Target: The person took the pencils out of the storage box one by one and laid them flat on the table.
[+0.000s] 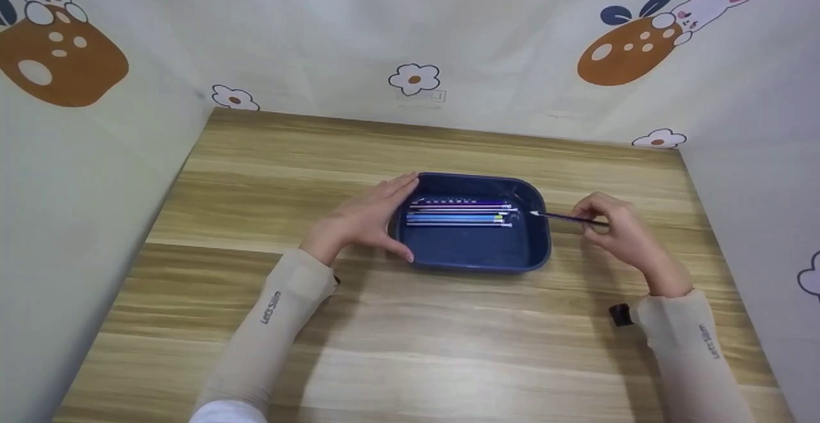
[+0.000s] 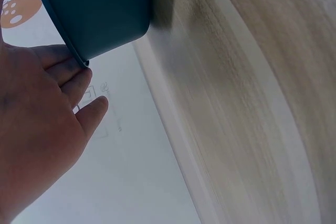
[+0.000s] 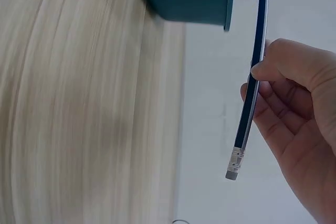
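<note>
A dark blue tray (image 1: 474, 263) stands on the table, with several pencils (image 1: 458, 216) lying side by side along its length. My left hand (image 1: 362, 218) spans the tray's left end, fingers at the far corner and thumb at the near one. In the left wrist view, fairly straight fingers (image 2: 68, 77) touch the rim. Beyond the tray's right end, my right hand (image 1: 615, 227) pinches one dark pencil (image 1: 564, 218) between thumb and fingers. Its sharpened tip points left over the right rim. The eraser end (image 3: 231, 174) hangs free beyond the hand in the right wrist view.
The wood-grain table (image 1: 410, 346) is bounded at the back by a pale wall covering (image 1: 500, 70) printed with rabbits and flowers. Pale panels rise at the left (image 1: 128, 154) and right (image 1: 749, 154). Both forearms wear beige sleeves (image 1: 256, 340).
</note>
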`<action>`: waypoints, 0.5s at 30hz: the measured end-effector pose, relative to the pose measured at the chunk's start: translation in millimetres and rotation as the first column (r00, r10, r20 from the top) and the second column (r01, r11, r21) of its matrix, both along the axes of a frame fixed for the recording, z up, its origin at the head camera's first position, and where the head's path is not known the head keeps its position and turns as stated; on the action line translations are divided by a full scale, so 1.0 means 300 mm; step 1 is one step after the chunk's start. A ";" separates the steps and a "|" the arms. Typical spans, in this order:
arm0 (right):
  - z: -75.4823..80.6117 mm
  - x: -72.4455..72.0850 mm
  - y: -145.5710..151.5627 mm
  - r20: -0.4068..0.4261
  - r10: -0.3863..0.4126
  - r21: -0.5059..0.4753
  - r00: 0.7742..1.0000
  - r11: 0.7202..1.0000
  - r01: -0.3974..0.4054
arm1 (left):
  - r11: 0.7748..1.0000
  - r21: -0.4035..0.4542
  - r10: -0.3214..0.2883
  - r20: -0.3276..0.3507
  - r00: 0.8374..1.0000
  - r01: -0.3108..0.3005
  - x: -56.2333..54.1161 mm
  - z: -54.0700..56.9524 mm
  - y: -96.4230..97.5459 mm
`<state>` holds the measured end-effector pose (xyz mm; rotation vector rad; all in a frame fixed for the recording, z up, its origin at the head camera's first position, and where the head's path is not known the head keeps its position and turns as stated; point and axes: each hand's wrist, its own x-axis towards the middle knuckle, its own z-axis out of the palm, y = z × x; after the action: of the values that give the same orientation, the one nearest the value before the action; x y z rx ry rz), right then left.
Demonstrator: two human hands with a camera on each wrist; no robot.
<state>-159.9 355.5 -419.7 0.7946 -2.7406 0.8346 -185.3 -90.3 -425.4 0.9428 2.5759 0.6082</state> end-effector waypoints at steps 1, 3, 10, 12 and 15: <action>-0.001 -0.002 0.009 0.009 -0.001 0.003 1.000 1.000 0.001 | 1.000 -0.001 0.000 0.002 1.000 0.000 0.001 0.000 0.000; -0.001 -0.005 0.027 0.030 -0.003 0.000 1.000 1.000 0.003 | 1.000 0.001 -0.001 0.003 1.000 0.001 0.002 0.000 -0.001; 0.003 -0.023 0.085 0.052 -0.033 0.045 0.998 0.999 0.031 | 1.000 0.004 0.003 0.013 1.000 -0.003 -0.001 0.001 -0.001; 0.005 -0.030 0.099 0.050 -0.039 0.063 0.998 0.997 0.036 | 1.000 0.001 0.005 0.016 1.000 -0.005 -0.002 0.001 0.000; 0.003 -0.043 0.120 0.052 -0.053 0.073 0.997 0.996 0.050 | 1.000 0.002 0.005 0.019 1.000 -0.005 -0.004 0.001 0.001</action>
<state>-172.8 391.4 -418.7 0.7210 -2.8397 0.7623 -186.6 -90.1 -425.0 0.9273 2.5616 0.6186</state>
